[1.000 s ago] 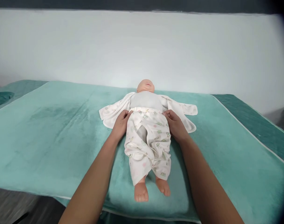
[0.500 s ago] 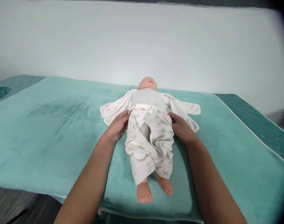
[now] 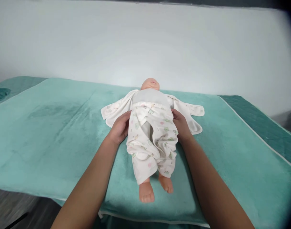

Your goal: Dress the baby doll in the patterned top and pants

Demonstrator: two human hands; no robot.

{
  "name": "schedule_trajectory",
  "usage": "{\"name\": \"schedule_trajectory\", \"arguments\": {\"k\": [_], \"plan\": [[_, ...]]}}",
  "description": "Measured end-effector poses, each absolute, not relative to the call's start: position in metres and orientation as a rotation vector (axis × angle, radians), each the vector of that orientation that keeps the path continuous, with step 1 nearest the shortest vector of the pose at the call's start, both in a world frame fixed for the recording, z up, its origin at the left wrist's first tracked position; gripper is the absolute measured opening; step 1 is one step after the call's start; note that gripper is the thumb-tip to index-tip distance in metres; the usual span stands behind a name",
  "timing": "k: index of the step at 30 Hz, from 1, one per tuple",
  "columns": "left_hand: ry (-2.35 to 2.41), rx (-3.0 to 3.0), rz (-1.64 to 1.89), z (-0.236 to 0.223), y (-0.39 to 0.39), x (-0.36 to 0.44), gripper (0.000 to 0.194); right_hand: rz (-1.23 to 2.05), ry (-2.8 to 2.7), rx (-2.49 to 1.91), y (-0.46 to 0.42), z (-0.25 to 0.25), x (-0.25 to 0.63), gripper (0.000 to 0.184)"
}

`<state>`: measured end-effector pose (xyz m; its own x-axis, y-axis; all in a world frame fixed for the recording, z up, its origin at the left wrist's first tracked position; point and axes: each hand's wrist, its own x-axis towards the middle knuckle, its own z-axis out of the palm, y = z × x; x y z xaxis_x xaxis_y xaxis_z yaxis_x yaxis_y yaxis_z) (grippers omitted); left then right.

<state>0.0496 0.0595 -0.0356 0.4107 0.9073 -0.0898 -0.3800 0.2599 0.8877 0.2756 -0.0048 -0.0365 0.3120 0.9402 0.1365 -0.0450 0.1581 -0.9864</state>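
Note:
A baby doll (image 3: 149,84) lies on its back on a teal towel (image 3: 52,127), head away from me. It wears white printed pants (image 3: 151,140), and an open white printed jacket (image 3: 114,109) is spread under it. My left hand (image 3: 119,127) grips the pants' waistband at the doll's left side as I see it. On the other side, my right hand (image 3: 181,125) grips the same waistband. The doll's bare feet (image 3: 146,192) stick out of the pant legs toward me.
The towel covers a long padded table whose front edge (image 3: 147,219) is close to me. A darker green cover (image 3: 262,127) shows at the right, and a pale wall (image 3: 145,47) runs behind. Dark floor (image 3: 14,210) shows at the lower left.
Both hands have pulled the waistband higher up the doll's belly. The pant legs have bunched up and more of the ankles shows.

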Motion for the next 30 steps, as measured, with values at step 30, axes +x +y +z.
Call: {"name": "schedule_trajectory", "arguments": {"k": [30], "plan": [[0.730, 1.219, 0.981, -0.040, 0.054, 0.051, 0.036, 1.167, -0.964, -1.024, 0.016, -0.044, 0.287, 0.040]]}}
